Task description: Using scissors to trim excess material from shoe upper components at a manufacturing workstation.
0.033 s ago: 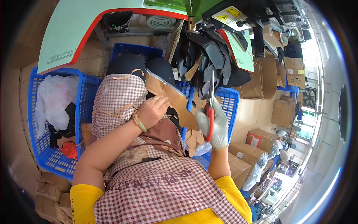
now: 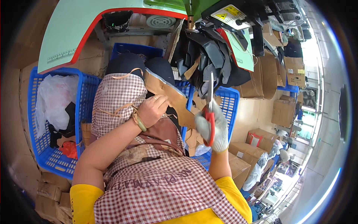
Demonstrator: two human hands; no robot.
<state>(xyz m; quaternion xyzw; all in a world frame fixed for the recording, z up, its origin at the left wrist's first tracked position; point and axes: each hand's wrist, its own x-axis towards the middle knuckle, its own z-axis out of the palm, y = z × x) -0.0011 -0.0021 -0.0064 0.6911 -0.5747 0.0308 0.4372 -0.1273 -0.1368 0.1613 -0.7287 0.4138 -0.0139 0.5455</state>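
My right hand, in a whitish knit glove, grips scissors by their red handles. The metal blades point away from me, below a bunch of dark grey and black flat pieces hanging at the machine. My bare left hand rests over my lap with its fingers curled in against the left edge of a long tan piece, which has a pale rim. The thumb of that hand is hidden. A checked apron covers my lap, with loose tan strips lying on it.
A blue basket on the left holds white plastic bags and black scraps. Another blue basket stands beneath my right hand, with tan pieces inside. A pale green tabletop with a red edge lies ahead. Cardboard boxes stand at right.
My right hand has turned slightly, and the scissors with it; the red handles sit a little nearer to me. My left hand and the tan piece look unmoved.
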